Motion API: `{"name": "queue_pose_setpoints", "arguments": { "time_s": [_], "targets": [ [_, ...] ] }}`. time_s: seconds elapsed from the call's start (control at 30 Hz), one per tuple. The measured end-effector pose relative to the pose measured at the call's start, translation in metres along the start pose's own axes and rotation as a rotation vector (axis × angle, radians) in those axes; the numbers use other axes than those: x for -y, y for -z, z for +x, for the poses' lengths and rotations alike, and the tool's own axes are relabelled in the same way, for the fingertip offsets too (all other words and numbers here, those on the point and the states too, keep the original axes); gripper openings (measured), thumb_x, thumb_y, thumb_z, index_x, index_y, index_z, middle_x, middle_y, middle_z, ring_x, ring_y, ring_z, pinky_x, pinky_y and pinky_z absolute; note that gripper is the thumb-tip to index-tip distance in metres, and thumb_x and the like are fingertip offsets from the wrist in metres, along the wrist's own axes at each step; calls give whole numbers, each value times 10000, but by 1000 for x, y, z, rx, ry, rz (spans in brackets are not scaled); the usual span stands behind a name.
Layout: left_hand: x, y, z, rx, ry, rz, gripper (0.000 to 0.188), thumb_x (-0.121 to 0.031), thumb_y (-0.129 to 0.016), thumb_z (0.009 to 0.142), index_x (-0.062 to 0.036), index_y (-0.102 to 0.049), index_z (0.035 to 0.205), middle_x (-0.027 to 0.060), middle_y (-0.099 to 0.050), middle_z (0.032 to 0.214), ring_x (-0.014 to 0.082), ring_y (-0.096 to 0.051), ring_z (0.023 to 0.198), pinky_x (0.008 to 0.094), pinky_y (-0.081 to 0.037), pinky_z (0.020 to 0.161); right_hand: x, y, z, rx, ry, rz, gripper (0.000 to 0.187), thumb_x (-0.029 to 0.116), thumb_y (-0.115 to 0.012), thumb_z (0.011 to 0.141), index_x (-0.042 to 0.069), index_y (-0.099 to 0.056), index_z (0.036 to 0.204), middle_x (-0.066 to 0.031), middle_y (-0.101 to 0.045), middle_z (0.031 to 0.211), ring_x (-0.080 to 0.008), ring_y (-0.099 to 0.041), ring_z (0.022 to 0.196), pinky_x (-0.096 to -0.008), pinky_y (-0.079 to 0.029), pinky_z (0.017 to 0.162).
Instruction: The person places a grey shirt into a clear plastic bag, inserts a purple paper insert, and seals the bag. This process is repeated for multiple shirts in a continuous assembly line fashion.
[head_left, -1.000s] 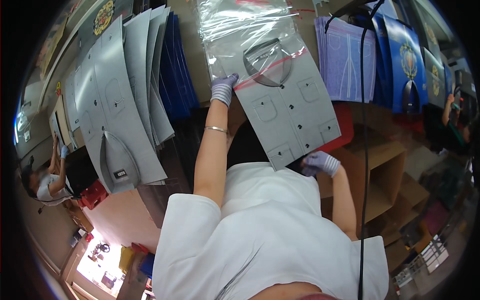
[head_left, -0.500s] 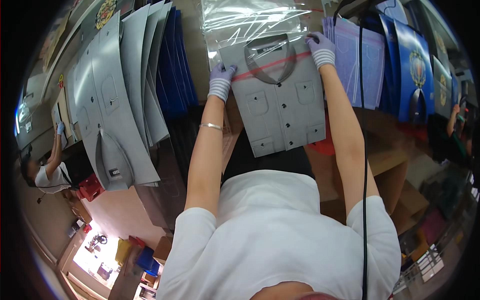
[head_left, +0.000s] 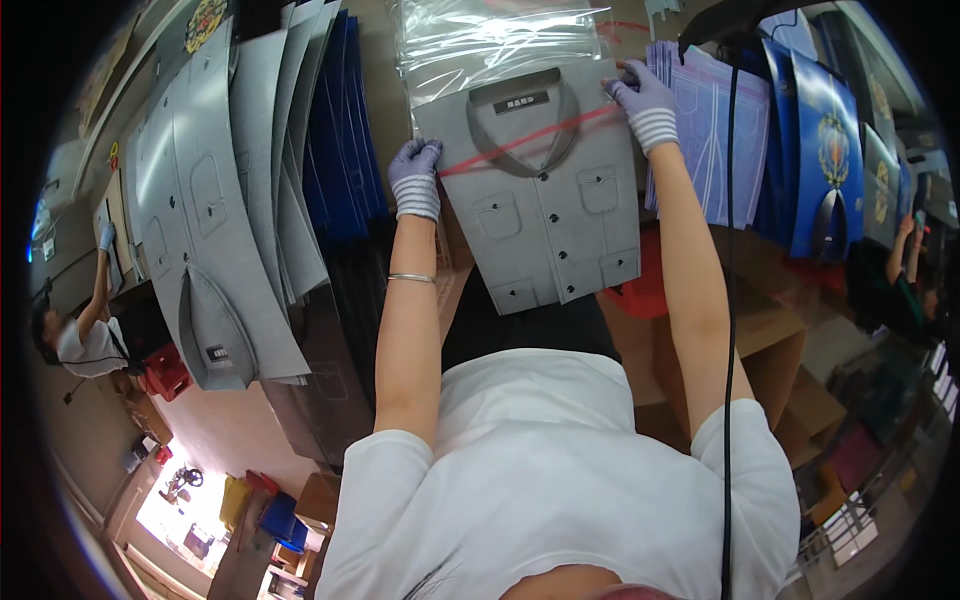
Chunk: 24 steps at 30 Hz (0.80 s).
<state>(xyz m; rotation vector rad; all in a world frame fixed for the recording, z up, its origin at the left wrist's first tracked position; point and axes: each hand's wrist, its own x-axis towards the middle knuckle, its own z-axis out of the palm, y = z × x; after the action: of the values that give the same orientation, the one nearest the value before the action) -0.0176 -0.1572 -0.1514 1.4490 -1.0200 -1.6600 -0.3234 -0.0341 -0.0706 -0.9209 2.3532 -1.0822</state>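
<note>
A flat grey shirt-shaped piece (head_left: 555, 230) with a collar, dark buttons and pockets lies in front of me, its lower edge over my lap. A thin red strip (head_left: 520, 142) slants across it below the collar opening, apparently part of a clear plastic bag hard to see over the grey. My left hand (head_left: 415, 180), in a lilac glove with a striped cuff, has its fingers closed at the strip's left end. At the other end my similarly gloved right hand (head_left: 645, 105) pinches near the piece's upper right edge. Just beyond lie clear plastic bags (head_left: 500, 40).
Grey shirt-shaped sheets (head_left: 205, 200) stand at left beside dark blue ones (head_left: 345, 130). Lilac sheets (head_left: 710, 130) and blue ones (head_left: 825, 150) are at right. A black cable (head_left: 731, 300) hangs in front. Cardboard boxes (head_left: 760, 340) sit lower right. Other people work at both sides.
My left hand has moved left and slightly nearer, and my right hand slightly nearer. The grey piece has shifted left; its collar shows more fully, and the red strip looks thinner and steeper.
</note>
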Motion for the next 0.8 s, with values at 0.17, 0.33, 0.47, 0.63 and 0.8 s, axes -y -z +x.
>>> {"name": "queue_pose_setpoints", "arguments": {
  "time_s": [0.17,0.33,0.47,0.63,0.8],
  "targets": [
    [-20,-16,-9,42,-86,-89,237,-66,-679,747,47,-600,940,52,-599,791,109,-524,664,224,-440,631,-50,-3,-1,37,-152,509,293,150,-608,827,-22,-586,1063,-33,-623,862,-97,-559,764,-213,-456,691],
    [-12,1,-22,56,77,-70,189,-65,-654,778,25,-623,941,41,-621,829,88,-541,695,209,-452,644,-65,4,-15,196,-336,505,303,150,-598,832,-29,-577,1076,-46,-625,908,-100,-556,815,-209,-442,731],
    [7,23,-67,42,38,135,165,-86,-669,775,-3,-633,913,12,-615,800,76,-535,682,216,-442,609,-74,12,-73,87,-263,297,322,144,-597,826,-48,-562,1081,-93,-625,973,-134,-561,877,-242,-436,789],
    [47,70,-156,271,237,237,128,-30,-616,766,-26,-629,893,-8,-587,732,72,-525,639,214,-447,575,-95,35,-205,114,-202,253,260,41,-539,821,-38,-558,1068,-95,-618,949,-130,-555,874,-253,-437,810],
    [85,112,-195,717,344,693,60,-2,-577,779,14,-589,835,64,-606,692,97,-559,615,236,-484,569,-165,20,-313,196,-706,903,229,116,-491,888,29,-506,1099,-73,-588,964,-191,-611,822,-314,-527,677]
  ]
}}
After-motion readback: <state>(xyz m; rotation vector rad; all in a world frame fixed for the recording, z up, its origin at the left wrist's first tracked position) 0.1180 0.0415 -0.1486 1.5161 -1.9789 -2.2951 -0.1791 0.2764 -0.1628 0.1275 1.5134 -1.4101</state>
